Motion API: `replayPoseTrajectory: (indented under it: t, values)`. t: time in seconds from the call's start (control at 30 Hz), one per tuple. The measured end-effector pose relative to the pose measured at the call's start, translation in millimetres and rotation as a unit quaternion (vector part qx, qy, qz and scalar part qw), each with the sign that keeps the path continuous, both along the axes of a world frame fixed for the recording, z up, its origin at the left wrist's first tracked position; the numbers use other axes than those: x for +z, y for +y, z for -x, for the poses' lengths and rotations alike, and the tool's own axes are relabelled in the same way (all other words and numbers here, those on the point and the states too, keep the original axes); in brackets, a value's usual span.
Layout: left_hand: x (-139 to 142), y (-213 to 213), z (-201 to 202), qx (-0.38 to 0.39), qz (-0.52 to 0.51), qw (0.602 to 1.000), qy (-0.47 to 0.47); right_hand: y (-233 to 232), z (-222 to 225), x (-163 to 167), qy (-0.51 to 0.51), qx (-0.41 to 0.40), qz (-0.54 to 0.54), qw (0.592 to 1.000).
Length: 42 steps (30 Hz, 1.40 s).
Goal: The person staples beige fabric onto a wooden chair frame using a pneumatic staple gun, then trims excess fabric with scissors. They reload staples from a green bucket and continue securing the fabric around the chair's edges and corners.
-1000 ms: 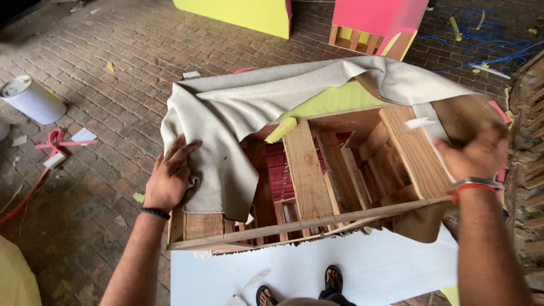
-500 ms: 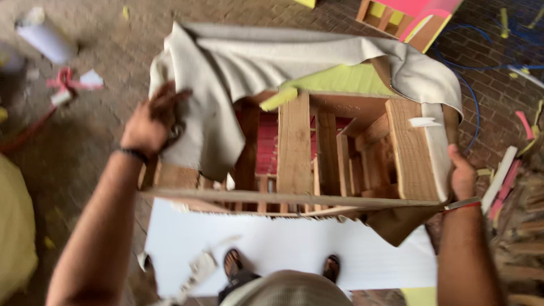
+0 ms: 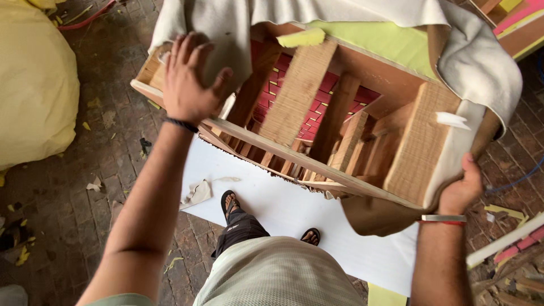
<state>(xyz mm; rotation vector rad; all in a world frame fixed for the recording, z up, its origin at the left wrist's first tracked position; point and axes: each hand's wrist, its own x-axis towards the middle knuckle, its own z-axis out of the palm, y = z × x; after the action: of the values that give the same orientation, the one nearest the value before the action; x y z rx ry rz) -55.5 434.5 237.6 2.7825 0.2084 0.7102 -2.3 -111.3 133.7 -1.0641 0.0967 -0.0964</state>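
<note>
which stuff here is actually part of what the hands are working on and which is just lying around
In hand:
- left hand
- right hand
- bare wooden seat frame
- off-white fabric cover draped over it
- yellow-green foam padding

Lying about:
- big yellow sack
- white sheet on the floor
- small pale scrap

A yellow sack (image 3: 34,85) was seen left of the left hand; a white sheet (image 3: 283,209) lay below it, with possibly foam scraps (image 3: 498,212) scattered beside the right hand.

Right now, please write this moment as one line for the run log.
left hand: flat on beige cloth, open | right hand: grip on wooden sofa frame corner | frame: tilted above white sheet
</note>
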Motion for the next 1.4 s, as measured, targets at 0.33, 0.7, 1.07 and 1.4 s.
replayPoseTrajectory:
  t: [0.33,0.7,1.07,1.4]
  values:
    - [4.3,143.1,-32.2,0.150,0.178,0.972,-0.038,208.1,-43.8,44.2,-0.170,0.001,0.141,0.975]
    - [-11.3,160.9,-23.5,0.114,0.141,0.976,-0.123,331.3,-63.3,111.0,-0.220,0.091,0.209,0.948]
    - [4.3,138.7,-2.8,0.089,0.128,0.974,-0.163,325.8,-27.6,140.0,-0.200,0.056,0.248,0.946]
    - [17.4,47.6,-6.2,0.049,0.100,0.980,-0.163,230.0,-25.4,133.8,-0.057,-0.007,0.341,0.938]
